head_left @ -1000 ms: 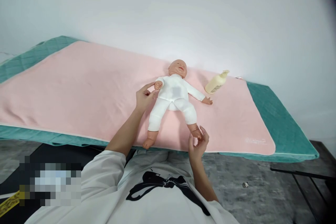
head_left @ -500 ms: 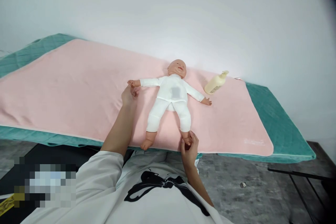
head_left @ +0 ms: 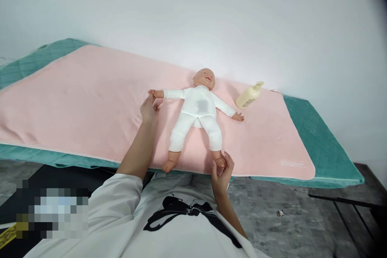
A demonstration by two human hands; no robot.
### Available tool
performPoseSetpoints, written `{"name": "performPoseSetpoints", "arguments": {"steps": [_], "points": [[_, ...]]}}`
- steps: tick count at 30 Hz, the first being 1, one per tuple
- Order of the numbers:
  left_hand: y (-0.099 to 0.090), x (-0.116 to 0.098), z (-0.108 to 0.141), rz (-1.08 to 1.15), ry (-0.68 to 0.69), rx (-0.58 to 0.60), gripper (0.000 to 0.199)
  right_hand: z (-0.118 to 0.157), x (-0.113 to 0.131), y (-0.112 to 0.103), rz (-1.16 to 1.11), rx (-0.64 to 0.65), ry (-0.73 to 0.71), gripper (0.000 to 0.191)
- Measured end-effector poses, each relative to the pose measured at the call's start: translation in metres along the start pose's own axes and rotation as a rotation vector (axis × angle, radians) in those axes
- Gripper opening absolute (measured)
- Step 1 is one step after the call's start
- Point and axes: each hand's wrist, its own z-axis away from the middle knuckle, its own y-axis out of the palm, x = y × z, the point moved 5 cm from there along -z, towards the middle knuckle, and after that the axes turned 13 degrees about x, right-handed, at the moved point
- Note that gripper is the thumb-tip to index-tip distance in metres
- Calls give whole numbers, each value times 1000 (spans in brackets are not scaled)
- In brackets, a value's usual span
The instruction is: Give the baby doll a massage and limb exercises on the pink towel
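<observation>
A baby doll with a white cloth body lies on its back on a pink mat, its head toward the wall and its arms spread. My left hand is closed on the doll's hand at the left, the fingers partly hidden beneath it. Down at the mat's near edge, my right hand grips the doll's foot on the right, thumb and fingers around it. The doll's other foot rests by the edge, untouched. A cream pump bottle leans over beyond the doll's right-side hand.
Under the mat is a green padded table cover that shows at both ends. A white wall rises behind. To the lower right are black metal legs and a small scrap on the grey floor.
My right hand has moved slightly to the right, swinging the doll's foot and lower leg with it. At the left, my hand and the doll's hand have shifted a little to the right.
</observation>
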Motion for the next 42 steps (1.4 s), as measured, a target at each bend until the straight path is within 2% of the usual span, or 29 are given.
{"name": "performPoseSetpoints", "arguments": {"steps": [4, 8, 13, 17, 20, 28, 35, 42], "points": [[11, -12, 9, -170, 159, 120, 36, -5, 5, -10, -23, -69, -29, 50], [30, -18, 26, -365, 341, 233, 42, -23, 17, -20, -32, -148, -109, 54], [49, -8, 50, -571, 410, 345, 48, -54, 37, -24, -41, -191, -202, 53], [59, 4, 59, -806, 549, 471, 46, -80, 52, -19, -74, -166, -261, 51], [63, 8, 62, -888, 662, 592, 44, -98, 58, -13, -121, -147, -276, 48], [73, 6, 68, -1027, 761, 837, 37, -131, 63, 11, -109, -83, -241, 43], [73, 9, 68, -1010, 739, 895, 36, -140, 59, 21, -189, -96, -233, 44], [69, 7, 63, -935, 662, 768, 38, -128, 54, 13, -212, -117, -244, 43]]}}
